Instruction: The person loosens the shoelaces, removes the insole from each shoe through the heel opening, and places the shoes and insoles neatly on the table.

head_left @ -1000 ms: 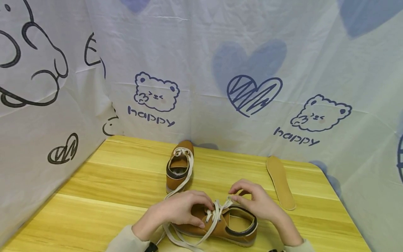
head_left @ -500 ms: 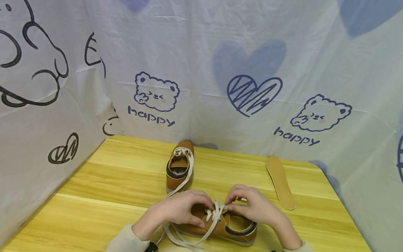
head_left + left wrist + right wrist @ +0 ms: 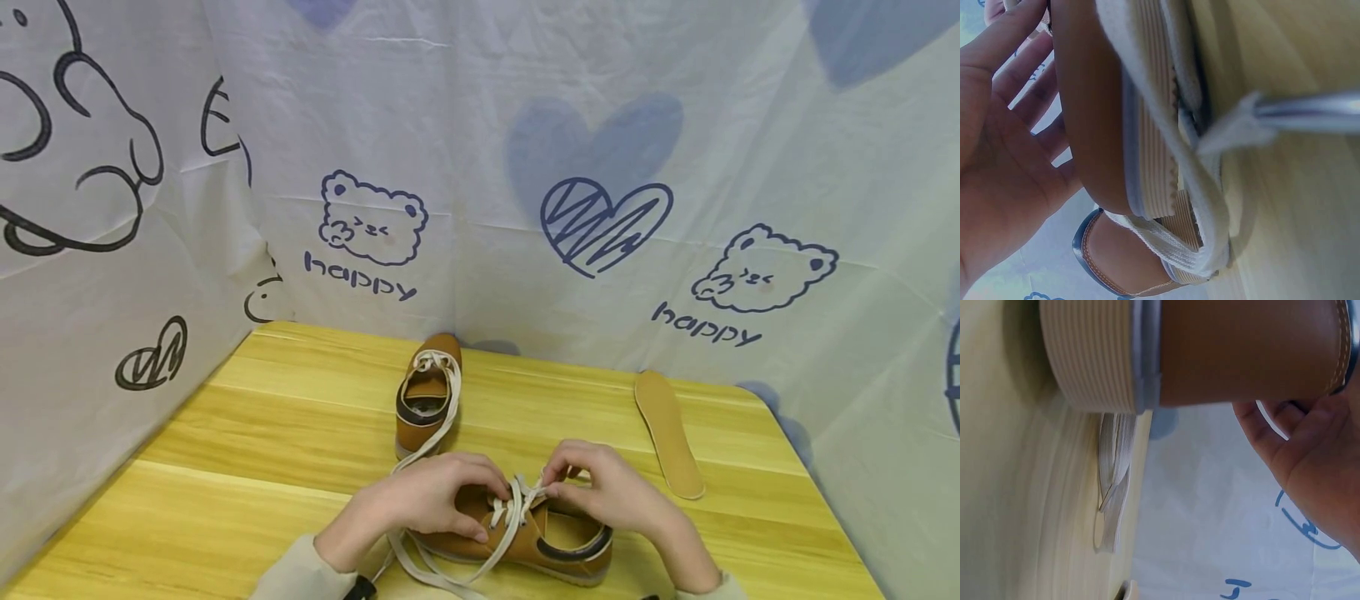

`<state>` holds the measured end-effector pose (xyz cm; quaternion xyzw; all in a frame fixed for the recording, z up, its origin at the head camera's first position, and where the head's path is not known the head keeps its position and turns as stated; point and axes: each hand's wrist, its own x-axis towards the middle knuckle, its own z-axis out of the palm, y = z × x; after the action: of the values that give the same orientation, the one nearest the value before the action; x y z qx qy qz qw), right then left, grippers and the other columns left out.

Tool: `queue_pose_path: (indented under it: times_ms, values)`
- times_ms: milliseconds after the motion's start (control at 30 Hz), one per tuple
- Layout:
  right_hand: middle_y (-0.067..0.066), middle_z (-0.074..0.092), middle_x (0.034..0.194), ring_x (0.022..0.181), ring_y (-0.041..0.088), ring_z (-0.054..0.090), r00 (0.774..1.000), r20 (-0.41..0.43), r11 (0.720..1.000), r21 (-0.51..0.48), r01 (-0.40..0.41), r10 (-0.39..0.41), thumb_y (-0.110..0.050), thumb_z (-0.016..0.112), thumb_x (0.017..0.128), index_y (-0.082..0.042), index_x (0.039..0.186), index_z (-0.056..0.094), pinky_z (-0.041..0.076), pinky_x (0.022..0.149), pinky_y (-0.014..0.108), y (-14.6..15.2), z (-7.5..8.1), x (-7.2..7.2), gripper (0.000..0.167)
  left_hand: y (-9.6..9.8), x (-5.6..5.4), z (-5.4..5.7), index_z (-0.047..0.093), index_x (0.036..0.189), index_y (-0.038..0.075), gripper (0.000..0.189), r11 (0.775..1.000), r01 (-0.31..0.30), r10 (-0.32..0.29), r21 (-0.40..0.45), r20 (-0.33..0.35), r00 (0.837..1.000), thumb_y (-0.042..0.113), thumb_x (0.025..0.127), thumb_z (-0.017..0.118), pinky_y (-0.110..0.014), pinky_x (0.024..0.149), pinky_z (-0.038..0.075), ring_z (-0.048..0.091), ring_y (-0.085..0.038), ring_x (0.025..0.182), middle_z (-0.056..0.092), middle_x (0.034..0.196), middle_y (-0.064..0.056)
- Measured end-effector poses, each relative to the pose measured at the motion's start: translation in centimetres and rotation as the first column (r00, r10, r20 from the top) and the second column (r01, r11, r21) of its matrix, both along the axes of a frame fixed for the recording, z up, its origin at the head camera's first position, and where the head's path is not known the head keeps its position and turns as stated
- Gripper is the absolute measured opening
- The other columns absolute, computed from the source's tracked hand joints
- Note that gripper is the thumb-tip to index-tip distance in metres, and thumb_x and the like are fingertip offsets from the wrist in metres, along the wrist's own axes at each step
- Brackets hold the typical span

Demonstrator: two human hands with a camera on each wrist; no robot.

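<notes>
A brown lace-up shoe [image 3: 531, 550] lies before me, its toe pointing left and its opening to the right. My left hand [image 3: 438, 496] grips it over the toe; thumb on the near side, fingers at the far side. In the left wrist view, that palm [image 3: 1004, 169] faces the toe [image 3: 1088, 112]. Off-white shoelace [image 3: 516, 500] crosses the eyelets and trails in long loops toward the left. By the tongue, my right hand [image 3: 611, 492] pinches a piece of the lace between thumb and fingers. The shoe's heel [image 3: 1241, 350] hides its fingertips in the right wrist view.
Behind my left hand stands a second brown shoe [image 3: 443, 344], its own long laces hanging over its side. A loose tan insole [image 3: 670, 437] lies toward the back right of the yellow wooden table [image 3: 247, 417]. Printed cloth [image 3: 480, 150] hangs along the table's back and left sides.
My right hand has come down and left toward the tongue with the lace, then shifted back slightly to the right. The left hand and the shoe have stayed put.
</notes>
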<state>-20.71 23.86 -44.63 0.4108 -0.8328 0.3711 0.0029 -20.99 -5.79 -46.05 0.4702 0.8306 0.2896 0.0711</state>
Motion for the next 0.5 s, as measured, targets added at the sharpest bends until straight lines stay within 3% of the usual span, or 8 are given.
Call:
queue_pose_path:
  times_ms: [267,500]
  values:
    - [-0.010,0.069,0.097,0.089,0.009,0.066,0.998,0.013,0.998,-0.024,0.060,-0.060,-0.014,0.073,0.098,-0.024,0.098,0.070,0.058,0.081,0.031,1.0,-0.2,-0.6,0.010,0.0,0.0,0.0,0.071,0.126,0.024,0.042,1.000,0.002,-0.002,0.002,0.002,1.000,0.028,0.087,0.087,-0.026,0.106,0.048,0.059,-0.004,0.123,0.064,0.130,0.014]
    - [-0.007,0.068,0.097,0.089,0.011,0.066,0.994,0.051,0.995,-0.017,0.095,-0.094,-0.012,0.072,0.098,-0.019,0.097,0.070,0.059,0.075,0.031,2.3,-0.4,-1.0,0.007,0.0,0.1,0.1,0.071,0.125,0.024,0.041,1.000,0.001,-0.001,0.001,-0.001,1.000,0.029,0.087,0.086,-0.026,0.106,0.048,0.059,-0.004,0.122,0.064,0.130,0.014]
